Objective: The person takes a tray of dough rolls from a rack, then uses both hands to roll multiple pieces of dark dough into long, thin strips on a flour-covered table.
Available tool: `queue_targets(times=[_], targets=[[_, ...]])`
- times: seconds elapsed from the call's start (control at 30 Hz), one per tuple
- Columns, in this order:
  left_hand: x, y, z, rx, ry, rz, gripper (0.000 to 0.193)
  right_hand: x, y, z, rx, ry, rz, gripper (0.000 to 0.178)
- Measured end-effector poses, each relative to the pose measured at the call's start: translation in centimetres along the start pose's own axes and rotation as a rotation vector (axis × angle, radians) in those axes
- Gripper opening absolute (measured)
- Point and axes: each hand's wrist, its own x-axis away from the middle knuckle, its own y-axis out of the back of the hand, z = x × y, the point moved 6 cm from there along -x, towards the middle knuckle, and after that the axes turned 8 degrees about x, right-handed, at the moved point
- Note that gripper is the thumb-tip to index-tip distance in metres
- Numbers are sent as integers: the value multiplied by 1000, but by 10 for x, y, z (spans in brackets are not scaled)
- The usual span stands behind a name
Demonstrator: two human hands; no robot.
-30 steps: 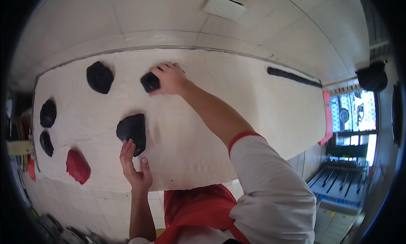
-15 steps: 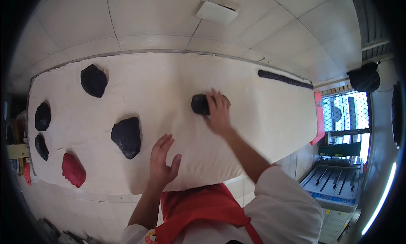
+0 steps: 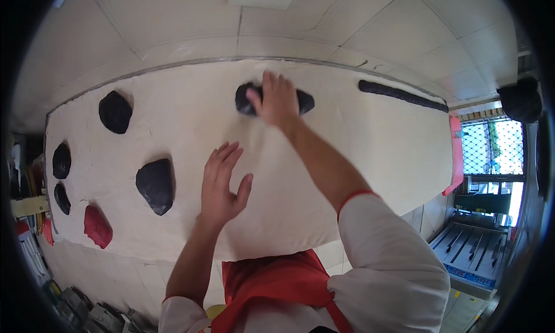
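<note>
My right hand (image 3: 279, 103) lies with its palm and extended fingers over a piece of black dough (image 3: 306, 102) near the far side of the work table (image 3: 370, 177). The dough shows on both sides of the hand as a short, thick log. My left hand (image 3: 223, 185) is held over the table, fingers extended and thumb apart, with nothing in it. Left of that hand sits a larger black dough lump (image 3: 156, 185). A long thin black dough roll (image 3: 403, 95) lies along the far right edge.
Toward the left are another black lump (image 3: 115, 112), two smaller dark lumps (image 3: 62, 161) and a red dough lump (image 3: 97, 227). A tiled wall (image 3: 173, 21) borders the far edge. Metal equipment (image 3: 471, 246) stands at the right, and assorted items (image 3: 110, 315) at the lower left.
My right hand and the black dough have moved farther away and slightly left. The dough looks longer. My left hand is slightly farther forward, and the view has shifted.
</note>
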Motion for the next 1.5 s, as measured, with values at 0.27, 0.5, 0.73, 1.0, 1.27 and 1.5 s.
queue_targets(times=[0.27, 0.5, 0.73, 1.0, 1.27, 1.5], targets=[[-82, -79, 25, -446, -39, 374, 91, 148, 55, -20, -94, 270, 43, 88], [-109, -100, 67, -427, 171, 497, 74, 97, 59, -82, -134, 453, -27, 64], [-28, -183, 55, -715, -27, 188, 71, 171, 21, -46, 121, 271, -203, 66], [-238, -139, 99, -807, 198, 211, 54, -31, 35, -136, -61, 6, -144, 51], [-94, -133, 81, -644, -33, 364, 86, 96, 9, -119, -123, 186, -18, 70], [-42, -216, 26, -627, 88, 243, 74, 177, 25, -91, -60, 85, 119, 75]])
